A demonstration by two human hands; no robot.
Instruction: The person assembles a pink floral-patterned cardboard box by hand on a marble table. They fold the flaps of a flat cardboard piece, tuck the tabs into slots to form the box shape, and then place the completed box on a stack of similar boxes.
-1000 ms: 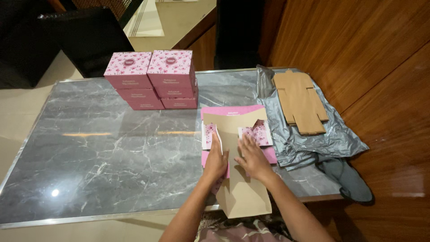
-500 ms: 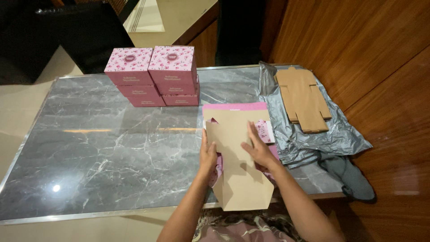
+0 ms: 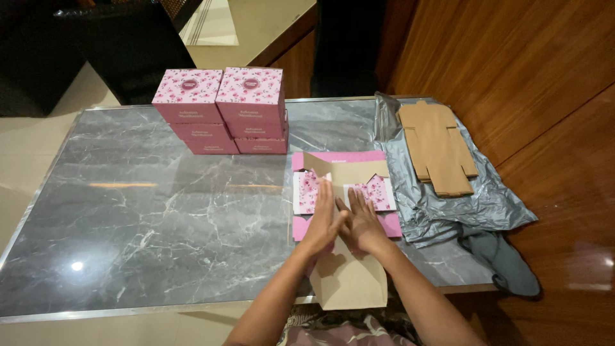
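Both hands have moved in toward each other since half a second ago; before, they held the brown panel by its left and right sides, and now they lie side by side on the middle of the flat box blank. Left hand is open and flat, fingers straight and close together, palm pressing down on the cardboard; right hand is also flat, fingers a little spread, touching the left hand at the thumb side; neither hand grips anything. Two side flaps with pink flower print, which were mostly covered before, now lie open to the left and right of the fingers; the pink far edge of the blank shows beyond them; its brown near end hangs over the near edge of the grey marble table.

At the far side of the table, left of the blank, stands a stack of finished pink floral boxes; at the right, a pile of brown flat blanks lies on a grey plastic bag, just beside the blank under the hands.
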